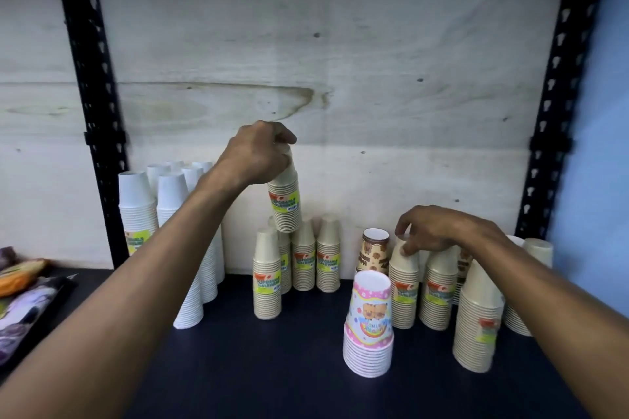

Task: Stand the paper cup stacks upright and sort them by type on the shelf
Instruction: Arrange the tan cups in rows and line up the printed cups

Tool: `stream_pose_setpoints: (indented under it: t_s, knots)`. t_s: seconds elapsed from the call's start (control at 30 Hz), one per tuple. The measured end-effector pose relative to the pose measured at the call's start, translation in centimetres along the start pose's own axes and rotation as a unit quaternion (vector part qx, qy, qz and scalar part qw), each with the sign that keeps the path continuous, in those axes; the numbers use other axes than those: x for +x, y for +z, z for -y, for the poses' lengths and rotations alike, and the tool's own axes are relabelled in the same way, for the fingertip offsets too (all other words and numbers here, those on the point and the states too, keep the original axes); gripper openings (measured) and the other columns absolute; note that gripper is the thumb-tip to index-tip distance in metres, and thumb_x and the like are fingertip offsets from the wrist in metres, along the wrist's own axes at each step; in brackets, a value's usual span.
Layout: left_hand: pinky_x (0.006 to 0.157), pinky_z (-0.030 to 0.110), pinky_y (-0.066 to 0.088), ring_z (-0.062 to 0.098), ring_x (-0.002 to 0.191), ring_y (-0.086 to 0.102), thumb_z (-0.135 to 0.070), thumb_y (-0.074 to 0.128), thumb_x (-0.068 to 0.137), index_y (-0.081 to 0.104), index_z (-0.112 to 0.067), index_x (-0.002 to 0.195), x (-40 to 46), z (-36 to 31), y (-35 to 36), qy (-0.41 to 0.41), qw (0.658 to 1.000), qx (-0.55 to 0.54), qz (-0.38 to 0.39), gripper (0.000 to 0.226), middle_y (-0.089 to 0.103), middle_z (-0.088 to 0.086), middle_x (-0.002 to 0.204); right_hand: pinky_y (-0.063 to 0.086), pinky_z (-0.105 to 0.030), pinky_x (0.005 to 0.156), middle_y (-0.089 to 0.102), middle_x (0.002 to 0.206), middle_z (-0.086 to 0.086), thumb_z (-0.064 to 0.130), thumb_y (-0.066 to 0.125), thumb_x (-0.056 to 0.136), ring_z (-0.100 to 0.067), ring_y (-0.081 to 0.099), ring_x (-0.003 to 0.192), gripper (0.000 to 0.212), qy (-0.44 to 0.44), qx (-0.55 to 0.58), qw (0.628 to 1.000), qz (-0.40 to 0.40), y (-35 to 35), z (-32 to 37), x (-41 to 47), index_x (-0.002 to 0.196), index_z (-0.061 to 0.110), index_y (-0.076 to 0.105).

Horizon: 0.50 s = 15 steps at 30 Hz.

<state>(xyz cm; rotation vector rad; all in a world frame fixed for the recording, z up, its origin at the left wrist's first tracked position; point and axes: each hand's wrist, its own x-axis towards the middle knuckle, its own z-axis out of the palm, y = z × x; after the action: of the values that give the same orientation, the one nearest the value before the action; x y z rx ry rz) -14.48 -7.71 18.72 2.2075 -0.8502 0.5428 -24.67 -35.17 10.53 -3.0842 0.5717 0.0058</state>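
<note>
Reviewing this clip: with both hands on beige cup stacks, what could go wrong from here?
1. The left hand holds a beige stack by its top, above the beige group; set down carelessly, it may topple them.
2. The right hand pinches another beige stack beside the pink stack and brown cup; lifting could knock either.
</note>
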Motion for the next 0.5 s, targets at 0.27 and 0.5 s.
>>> stream_pose_setpoints:
  t_s: [0.27, 0.5]
  knots:
    - [0.08, 0.027, 0.049, 0.016, 0.082, 0.056, -0.009, 0.062, 0.085, 0.065, -0.019, 0.121, -0.1, 1.1, 0.2, 0.002, 0.999, 0.003, 0.037, 0.037, 0.064, -0.001, 0.124, 0.05, -0.032, 0.086, 0.057, 0.131, 0.001, 0.039, 0.073, 0.082, -0.02, 0.056, 0.107, 0.042, -0.007, 0.0, 1.0, -0.001, 0.0, -0.6, 0.0, 0.121, 0.027, 0.064]
    - [0.078, 0.025, 0.047, 0.015, 0.08, 0.055, -0.011, 0.063, 0.085, 0.065, -0.02, 0.12, -0.1, 1.6, 1.9, 0.005, 0.998, 0.001, 0.062, 0.035, 0.065, -0.001, 0.123, 0.047, -0.03, 0.084, 0.058, 0.132, 0.001, 0.037, 0.072, 0.085, -0.022, 0.057, 0.112, 0.043, -0.014, 0.012, 1.0, -0.017, -0.4, -0.4, -0.1, 0.124, 0.025, 0.062]
